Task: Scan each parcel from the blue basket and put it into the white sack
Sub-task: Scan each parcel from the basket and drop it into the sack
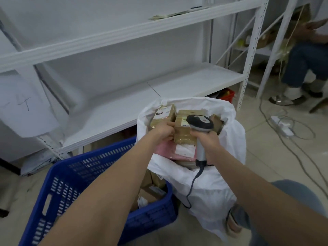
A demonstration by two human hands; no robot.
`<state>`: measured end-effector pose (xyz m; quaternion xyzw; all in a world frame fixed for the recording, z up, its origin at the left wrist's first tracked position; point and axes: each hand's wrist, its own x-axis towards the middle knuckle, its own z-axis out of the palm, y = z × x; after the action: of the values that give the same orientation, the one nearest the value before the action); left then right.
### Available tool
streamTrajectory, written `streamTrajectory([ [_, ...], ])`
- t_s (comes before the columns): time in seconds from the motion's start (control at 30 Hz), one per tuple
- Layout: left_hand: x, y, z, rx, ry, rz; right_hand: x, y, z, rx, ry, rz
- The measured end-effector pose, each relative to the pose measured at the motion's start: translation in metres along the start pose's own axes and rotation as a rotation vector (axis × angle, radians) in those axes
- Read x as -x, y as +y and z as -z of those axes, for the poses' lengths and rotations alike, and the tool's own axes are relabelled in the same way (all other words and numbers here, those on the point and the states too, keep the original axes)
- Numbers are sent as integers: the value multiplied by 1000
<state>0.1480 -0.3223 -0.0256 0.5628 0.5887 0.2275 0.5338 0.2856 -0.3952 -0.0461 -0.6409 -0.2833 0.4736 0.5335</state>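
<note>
Centre frame: left hand (164,129) is over the mouth of the white woven-plastic sack (213,183), fingers curled tight on the left edge of a tan tape-wrapped cardboard parcel (183,134). The parcel is on top of the sack's pile, inside the rim. Can't tell if the pile or the hand carries its weight.

Right hand (208,142) is just right of that, fist wrapped round the handle of a grey-and-black corded handheld barcode scanner (199,123). Scanner head sits over the parcel's upper right. Trigger finger hidden.

Also in the sack:
- second tan carton with a white label (162,114), up-left of the left hand
- pink flat poly mailer (168,148), below the held parcel

Blue perforated plastic basket (79,174) is lower left, up against the sack. There are a few brown cartons (152,188) in its right corner, so my read is the job's not finished.

Handling, my guess:
- The parcel is a small rigid box, likely light, a one-hand lift.
- The tape skin looks glossy, so probably slick. Clamp across two opposite edges, not the flat faces.
- Keep the label side up for the scan.
- The sack is soft and the mouth slumps, so release near the middle.

Background: white metal shelving rack (159,86) across the upper half, white power strip (282,125) on the floor at right, seated person (305,55) upper right.
</note>
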Motion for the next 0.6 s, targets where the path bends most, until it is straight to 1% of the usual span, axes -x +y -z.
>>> streamTrajectory([
  [0.1,8,-11,26,34,-7,3,4,8,-7,4,26,27],
  [0.17,19,-23,49,63,9,11,14,8,-16,-9,37,-3],
  [0.23,34,-42,74,91,55,26,30,8,-32,5,-38,-19],
  [0.3,52,-66,100,58,122,53,49,13,-54,62,-146,-15],
  [0.4,78,-113,132,-9,228,144,73,36,-94,156,-276,-75],
  [0.53,95,-178,165,-68,244,287,90,76,-144,291,-422,-160],
  [0.6,94,-206,172,-43,249,352,91,97,-162,321,-447,-207],
])
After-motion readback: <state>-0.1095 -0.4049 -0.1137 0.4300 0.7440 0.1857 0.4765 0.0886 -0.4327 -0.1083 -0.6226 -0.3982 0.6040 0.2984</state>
